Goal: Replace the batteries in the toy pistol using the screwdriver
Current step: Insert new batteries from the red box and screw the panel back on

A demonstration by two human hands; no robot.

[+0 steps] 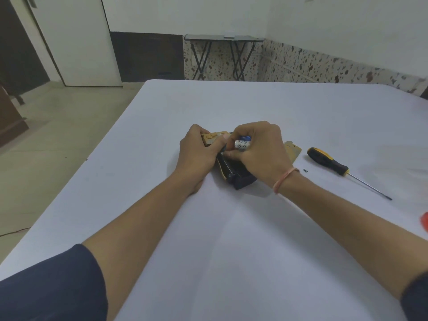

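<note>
A: Pistol look?
B: Tan-gold and black toy pistol (240, 178), lying mid tabletop (231, 107), half hidden under the hands.
A: Hands?
B: Both busy: left hand (196, 154) grips its tan end, right hand (259, 151) pinches a silver-blue battery (243, 144) just above it.
A: Around?
B: Tan cover (293, 150) just right, tiny screw (305, 170), black-yellow screwdriver (328, 162) lying loose.

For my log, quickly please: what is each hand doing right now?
Left hand: grips the toy pistol.
Right hand: pinches a battery.
</note>
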